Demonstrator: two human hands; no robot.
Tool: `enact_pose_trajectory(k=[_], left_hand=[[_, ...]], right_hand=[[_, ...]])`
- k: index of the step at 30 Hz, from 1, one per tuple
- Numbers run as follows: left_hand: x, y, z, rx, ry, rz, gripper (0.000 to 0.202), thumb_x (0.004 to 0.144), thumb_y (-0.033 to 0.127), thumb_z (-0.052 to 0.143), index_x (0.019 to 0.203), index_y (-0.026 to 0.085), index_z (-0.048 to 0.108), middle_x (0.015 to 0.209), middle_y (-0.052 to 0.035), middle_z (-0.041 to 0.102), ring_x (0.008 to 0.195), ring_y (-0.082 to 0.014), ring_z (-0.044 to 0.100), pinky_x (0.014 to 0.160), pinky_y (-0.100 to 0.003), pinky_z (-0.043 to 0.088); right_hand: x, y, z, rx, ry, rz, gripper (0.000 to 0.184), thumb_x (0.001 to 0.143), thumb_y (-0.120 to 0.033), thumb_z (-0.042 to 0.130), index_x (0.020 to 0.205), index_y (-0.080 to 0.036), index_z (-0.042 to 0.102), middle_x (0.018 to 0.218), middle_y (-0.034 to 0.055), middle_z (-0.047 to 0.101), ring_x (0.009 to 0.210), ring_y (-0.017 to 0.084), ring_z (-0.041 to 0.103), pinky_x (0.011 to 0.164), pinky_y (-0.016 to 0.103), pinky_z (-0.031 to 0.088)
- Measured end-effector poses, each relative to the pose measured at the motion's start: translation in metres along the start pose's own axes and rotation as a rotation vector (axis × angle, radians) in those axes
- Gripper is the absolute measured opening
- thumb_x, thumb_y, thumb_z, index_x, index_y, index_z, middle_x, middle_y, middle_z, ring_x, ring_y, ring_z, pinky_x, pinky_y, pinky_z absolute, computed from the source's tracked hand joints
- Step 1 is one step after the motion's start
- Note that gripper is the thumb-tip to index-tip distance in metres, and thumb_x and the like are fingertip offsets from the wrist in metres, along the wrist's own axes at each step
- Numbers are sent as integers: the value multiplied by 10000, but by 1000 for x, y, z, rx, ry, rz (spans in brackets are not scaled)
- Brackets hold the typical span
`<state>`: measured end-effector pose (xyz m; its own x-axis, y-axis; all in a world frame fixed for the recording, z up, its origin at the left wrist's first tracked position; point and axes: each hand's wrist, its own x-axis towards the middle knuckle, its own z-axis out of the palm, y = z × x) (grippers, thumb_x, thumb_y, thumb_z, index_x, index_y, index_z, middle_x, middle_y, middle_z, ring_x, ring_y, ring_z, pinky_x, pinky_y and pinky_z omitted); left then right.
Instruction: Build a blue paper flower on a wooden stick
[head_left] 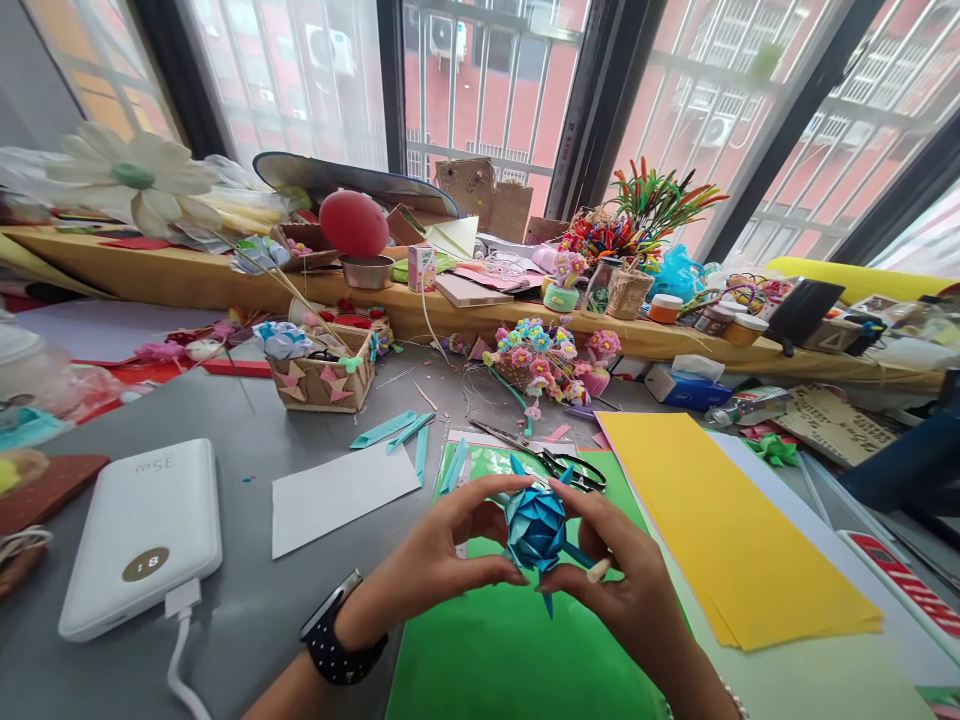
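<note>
A blue folded-paper flower [534, 525] with pointed tips sits between my two hands, above a green sheet [480, 650]. My left hand [469, 535] curves round its left side, fingertips on top and thumb below. On the other side, my right hand [622, 555] grips it with thumb and fingers. A pale stick end [598, 571] shows by the right fingers. Just behind the flower lie black-handled scissors [574, 468]. Folded light-blue paper strips [384, 430] rest to the left, near a white paper rectangle [341, 500].
Yellow paper sheets [720, 530] lie on the right. At left is a white power bank [146, 540] with a cable. A cardboard box [322, 385] and a bunch of small craft flowers [540, 355] stand behind. A cluttered ledge [420, 310] runs below the windows.
</note>
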<state>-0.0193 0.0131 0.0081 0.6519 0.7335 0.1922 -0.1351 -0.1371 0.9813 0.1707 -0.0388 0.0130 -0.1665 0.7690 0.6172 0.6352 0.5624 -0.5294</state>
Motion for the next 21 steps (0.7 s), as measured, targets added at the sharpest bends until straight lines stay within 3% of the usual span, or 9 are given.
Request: enact_pose_trajectory(k=[9, 21], left_hand=[[0, 4, 3, 98, 35, 116, 468, 666, 153, 721, 1096, 222, 549, 1011, -50, 568, 808, -164, 588, 733, -269, 508], [-3, 5, 6, 200, 61, 233, 429, 669, 137, 709, 1070, 205, 573, 942, -56, 590, 848, -187, 580, 724, -255, 507]], right_hand=[[1, 0, 2, 123, 12, 14, 358, 768, -370, 616, 1097, -237, 573, 679, -22, 539, 469, 88, 426, 418, 188, 397], [1, -3, 3, 179, 53, -45, 323, 745, -369, 647, 1031, -234, 583, 672, -21, 564, 457, 83, 418, 394, 182, 376]])
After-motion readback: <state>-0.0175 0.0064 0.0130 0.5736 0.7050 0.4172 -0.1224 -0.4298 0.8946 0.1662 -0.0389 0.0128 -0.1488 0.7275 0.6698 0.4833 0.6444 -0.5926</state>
